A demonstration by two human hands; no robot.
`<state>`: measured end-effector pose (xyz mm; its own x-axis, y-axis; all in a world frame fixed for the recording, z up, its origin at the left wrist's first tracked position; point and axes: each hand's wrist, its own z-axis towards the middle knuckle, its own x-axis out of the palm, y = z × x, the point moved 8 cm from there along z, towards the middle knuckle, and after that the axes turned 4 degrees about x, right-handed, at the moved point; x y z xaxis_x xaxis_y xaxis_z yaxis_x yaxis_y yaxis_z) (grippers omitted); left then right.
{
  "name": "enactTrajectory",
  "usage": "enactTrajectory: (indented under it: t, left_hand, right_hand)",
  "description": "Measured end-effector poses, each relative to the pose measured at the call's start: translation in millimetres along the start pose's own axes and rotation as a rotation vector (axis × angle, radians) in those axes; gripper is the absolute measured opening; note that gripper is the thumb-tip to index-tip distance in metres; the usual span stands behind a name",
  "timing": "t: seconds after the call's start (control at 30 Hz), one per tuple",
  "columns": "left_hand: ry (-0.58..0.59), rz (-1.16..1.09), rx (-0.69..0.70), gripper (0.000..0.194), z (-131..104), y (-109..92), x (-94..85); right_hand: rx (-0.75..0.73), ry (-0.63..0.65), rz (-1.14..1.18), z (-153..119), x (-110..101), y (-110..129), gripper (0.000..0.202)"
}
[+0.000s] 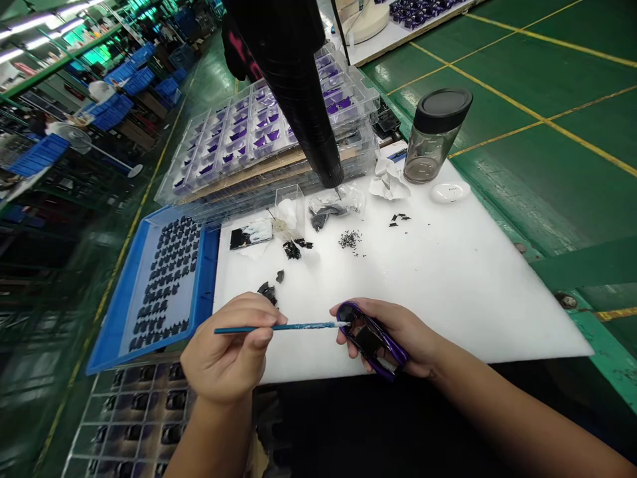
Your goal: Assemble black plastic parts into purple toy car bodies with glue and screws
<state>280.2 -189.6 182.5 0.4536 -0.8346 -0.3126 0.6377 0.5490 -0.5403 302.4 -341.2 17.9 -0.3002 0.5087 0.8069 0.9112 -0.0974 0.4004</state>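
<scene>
Left hand (231,352) pinched blue brush (298,326) | right hand (401,332) gripped purple shell (372,341), lower centre of frame; brush tip lay at its upper-left end | judged risk: loose pinch could have smeared rim.

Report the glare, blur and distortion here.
Head view: the lamps, top left, look blown out, and the floor shows pale glare at right; head view: the fan, far left, looks soft, the brush and shell clearer; head view: the jar leans outward, probably lens stretch.
</scene>
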Motion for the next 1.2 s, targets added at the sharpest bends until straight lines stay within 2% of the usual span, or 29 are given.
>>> enactTrajectory:
  t: [0.4,0.73,1.03,1.1,1.13,1.2]
  left_hand:
    - [-0.021,0.041,-0.029,0.015,1,-1,-7.6]
    - [0.003,0.033,-0.001,0.016,-3,2,-3.2]
    - [0.003,0.003,-0.032,0.014,-2,2,0.2]
    - [-0.037,-0.014,-0.075,0.012,0,3,-5.7]
    - [-0.095,-0.022,-0.095,0.013,3,5,-14.0]
    - [-0.273,-0.006,-0.121,0.018,7,11,-41.6]
  right_hand:
    - [0.011,-0.019,-0.002,-1,1,1,0.036]
    - [0.007,-0.024,0.003,0,1,1,0.035]
    - [0.002,-0.025,0.002,0,1,1,0.037]
    - [0.004,-0.030,0.004,-1,0,1,0.036]
    - [0.002,-0.035,0.005,-1,0,1,0.036]
    - [-0.004,-0.044,0.008,-3,0,2,0.036]
